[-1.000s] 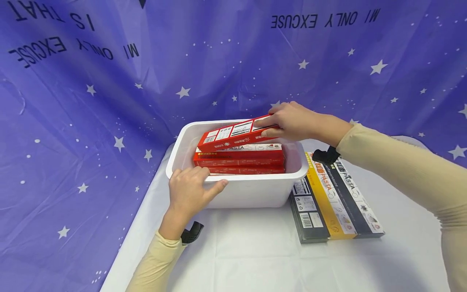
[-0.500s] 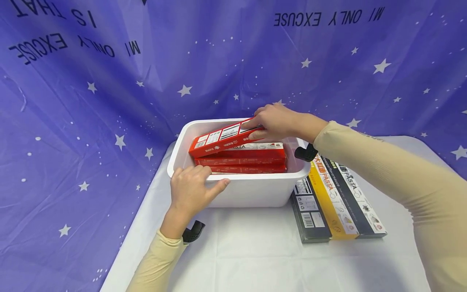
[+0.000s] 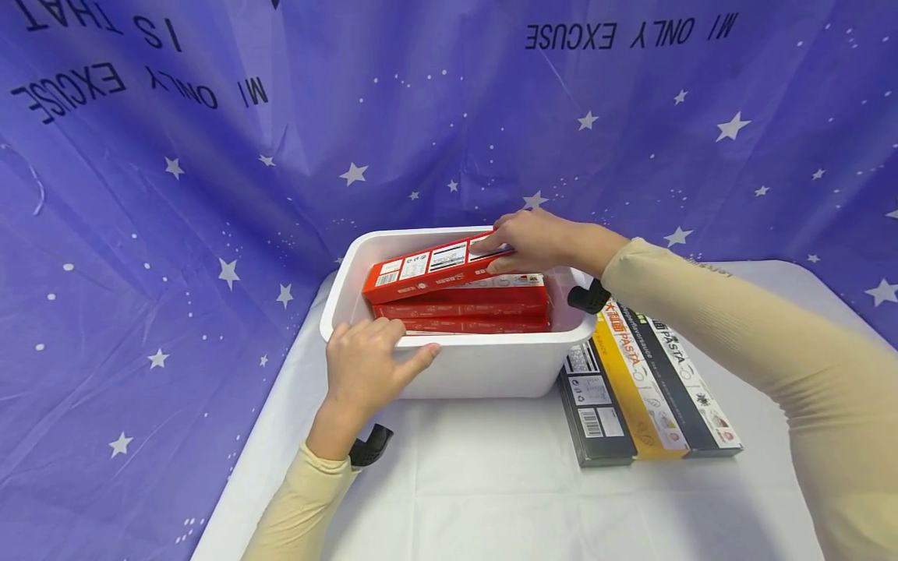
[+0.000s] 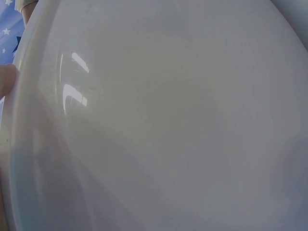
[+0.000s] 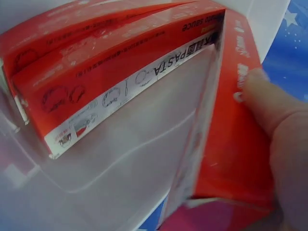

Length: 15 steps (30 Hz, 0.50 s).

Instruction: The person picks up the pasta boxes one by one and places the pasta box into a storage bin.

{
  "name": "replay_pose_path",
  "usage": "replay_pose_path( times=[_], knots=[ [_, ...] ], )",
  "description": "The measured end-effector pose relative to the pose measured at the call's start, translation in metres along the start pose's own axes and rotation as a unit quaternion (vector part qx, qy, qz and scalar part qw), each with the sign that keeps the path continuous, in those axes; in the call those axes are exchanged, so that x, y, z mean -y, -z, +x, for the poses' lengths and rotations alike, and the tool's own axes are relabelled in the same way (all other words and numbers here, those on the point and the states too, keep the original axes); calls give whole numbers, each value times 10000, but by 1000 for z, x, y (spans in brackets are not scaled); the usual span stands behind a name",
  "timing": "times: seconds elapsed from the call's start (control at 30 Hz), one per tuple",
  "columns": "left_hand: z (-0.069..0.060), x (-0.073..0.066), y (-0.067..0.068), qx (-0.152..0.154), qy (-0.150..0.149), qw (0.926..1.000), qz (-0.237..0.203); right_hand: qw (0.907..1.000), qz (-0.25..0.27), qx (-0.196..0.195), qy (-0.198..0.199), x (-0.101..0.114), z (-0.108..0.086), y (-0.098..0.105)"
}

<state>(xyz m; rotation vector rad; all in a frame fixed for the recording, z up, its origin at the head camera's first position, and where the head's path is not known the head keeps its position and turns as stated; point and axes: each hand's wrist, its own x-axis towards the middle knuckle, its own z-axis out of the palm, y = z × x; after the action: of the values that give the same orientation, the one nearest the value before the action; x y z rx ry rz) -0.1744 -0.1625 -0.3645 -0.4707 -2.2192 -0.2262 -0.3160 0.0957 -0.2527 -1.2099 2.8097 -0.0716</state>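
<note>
My right hand (image 3: 536, 239) grips the right end of a red pasta box (image 3: 428, 269), which lies tilted in the back part of a white bin (image 3: 484, 366). In the right wrist view my thumb (image 5: 274, 103) presses that box (image 5: 231, 130) on its side. Two other red boxes (image 3: 463, 310) stand side by side in the bin, nearer its front wall. My left hand (image 3: 365, 370) grips the bin's front rim at the left, fingers over the edge and thumb along the outside. The left wrist view shows mostly the bin's outer wall (image 4: 168, 115).
Right of the bin, several long pasta boxes lie side by side on the white cloth (image 3: 477, 483): dark grey (image 3: 606, 448), yellow (image 3: 641, 405) and dark with white (image 3: 691, 389). A purple star-printed sheet (image 3: 421, 117) rises behind and to the left.
My right hand and the box it grips have moved left, and the box's left end is now lower in the bin. My left hand stays on the rim.
</note>
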Motion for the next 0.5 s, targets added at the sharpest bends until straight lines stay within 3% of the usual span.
replay_pose_path(
  times=[0.3,0.5],
  knots=[
    [0,0,0,-6,-26,10000,27,9976,221,444,-475,-2,6,-3],
    [0,0,0,61,-3,10000,77,9969,-253,466,-582,1,9,-3]
  ],
)
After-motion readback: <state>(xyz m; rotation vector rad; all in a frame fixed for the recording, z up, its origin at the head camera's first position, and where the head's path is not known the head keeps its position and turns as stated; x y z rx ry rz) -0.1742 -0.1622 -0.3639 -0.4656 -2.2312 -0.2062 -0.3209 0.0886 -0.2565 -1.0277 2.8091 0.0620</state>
